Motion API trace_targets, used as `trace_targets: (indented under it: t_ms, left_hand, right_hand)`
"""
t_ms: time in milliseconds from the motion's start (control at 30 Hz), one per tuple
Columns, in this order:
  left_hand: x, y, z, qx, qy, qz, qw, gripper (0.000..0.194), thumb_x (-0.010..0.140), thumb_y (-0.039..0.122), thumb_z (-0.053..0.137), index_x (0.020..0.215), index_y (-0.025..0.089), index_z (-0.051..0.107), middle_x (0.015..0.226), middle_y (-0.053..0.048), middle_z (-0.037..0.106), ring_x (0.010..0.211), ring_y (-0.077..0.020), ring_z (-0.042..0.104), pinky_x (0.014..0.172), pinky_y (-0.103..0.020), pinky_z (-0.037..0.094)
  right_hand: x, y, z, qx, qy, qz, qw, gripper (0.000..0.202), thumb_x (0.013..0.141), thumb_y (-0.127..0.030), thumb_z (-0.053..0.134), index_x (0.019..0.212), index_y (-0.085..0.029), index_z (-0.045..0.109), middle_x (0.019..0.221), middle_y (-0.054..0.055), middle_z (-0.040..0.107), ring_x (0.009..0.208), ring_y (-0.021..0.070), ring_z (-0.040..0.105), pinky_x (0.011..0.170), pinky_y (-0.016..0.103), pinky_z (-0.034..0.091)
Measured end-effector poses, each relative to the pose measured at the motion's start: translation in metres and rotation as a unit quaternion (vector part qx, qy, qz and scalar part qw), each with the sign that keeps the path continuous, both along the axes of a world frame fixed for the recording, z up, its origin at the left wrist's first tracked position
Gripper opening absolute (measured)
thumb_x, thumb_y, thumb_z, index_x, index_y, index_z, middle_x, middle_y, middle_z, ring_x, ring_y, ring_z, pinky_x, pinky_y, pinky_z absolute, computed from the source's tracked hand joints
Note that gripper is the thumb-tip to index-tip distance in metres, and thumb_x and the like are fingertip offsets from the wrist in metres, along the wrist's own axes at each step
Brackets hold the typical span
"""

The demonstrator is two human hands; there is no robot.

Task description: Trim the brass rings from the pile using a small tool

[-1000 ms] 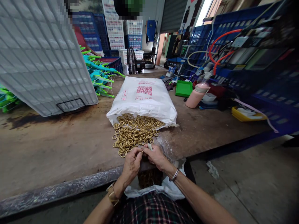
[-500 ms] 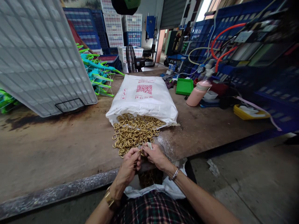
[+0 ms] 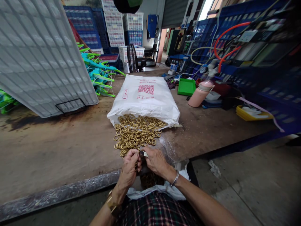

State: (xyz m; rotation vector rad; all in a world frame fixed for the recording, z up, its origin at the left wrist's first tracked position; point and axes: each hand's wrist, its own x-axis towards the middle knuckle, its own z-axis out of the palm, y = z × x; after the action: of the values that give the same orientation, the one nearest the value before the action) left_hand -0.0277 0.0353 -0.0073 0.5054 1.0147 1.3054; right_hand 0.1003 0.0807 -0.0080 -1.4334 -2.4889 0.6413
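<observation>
I view the left hand (image 3: 131, 164) — fingers together; right hand (image 3: 157, 161) — clamped on a pale tool (image 3: 145, 154); gold rings (image 3: 135, 137) beyond.

No words could be read. The white bag (image 3: 145, 106) had a red square code (image 3: 145, 89) on it. Small red writing (image 3: 145, 97) sat above and below the code, and red marks (image 3: 125, 94) stood at the left, too blurry to read.

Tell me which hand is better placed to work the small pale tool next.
Right, most likely: the right hand holds the pale tool, its dark end close to the left hand. The left hand is pinched closed; whatever it grips is mostly hidden.
</observation>
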Motion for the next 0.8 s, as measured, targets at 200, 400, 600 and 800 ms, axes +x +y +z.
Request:
trace_targets:
  t_ms: [200,400,600,800]
  left_hand:
    - [0.0,-0.001,-0.003,0.003,0.031,0.004,1.0,0.037,0.068,0.048,0.069,0.074,0.019,0.047,0.056,0.008,0.047,0.043,-0.0041,0.038,0.036,-0.015,0.029]
    - [-0.001,-0.001,-0.012,0.026,0.082,-0.007,0.996,0.034,0.074,0.049,0.064,0.076,0.02,0.046,0.056,0.008,0.047,0.043,-0.0048,0.039,0.037,-0.015,0.031]
    - [-0.003,-0.004,-0.016,0.035,0.118,-0.014,0.992,0.033,0.077,0.049,0.06,0.075,0.02,0.046,0.056,0.008,0.046,0.043,-0.0051,0.039,0.038,-0.015,0.032]
    - [-0.004,-0.004,-0.021,0.048,0.14,-0.016,0.989,0.031,0.08,0.048,0.056,0.075,0.02,0.045,0.054,0.008,0.045,0.041,-0.0051,0.038,0.037,-0.015,0.031]
  right_hand:
    - [-0.002,0.001,0.0,-0.004,-0.031,0.0,1.0,0.028,0.077,-0.009,0.04,0.097,-0.016,0.059,0.084,0.007,0.068,0.074,0.0168,0.059,0.063,0.025,0.032]
    - [-0.002,0.0,0.001,-0.014,-0.023,0.01,1.0,0.025,0.077,-0.01,0.041,0.093,-0.016,0.058,0.081,0.007,0.067,0.072,0.0165,0.059,0.061,0.025,0.031]
    - [-0.003,0.001,0.0,0.0,-0.006,0.008,1.0,0.025,0.074,-0.009,0.041,0.092,-0.015,0.057,0.082,0.008,0.067,0.073,0.0163,0.058,0.062,0.025,0.032]
    - [-0.003,0.0,0.001,-0.005,-0.024,0.017,1.0,0.025,0.077,-0.01,0.04,0.093,-0.015,0.058,0.08,0.008,0.067,0.069,0.0159,0.057,0.061,0.025,0.03]
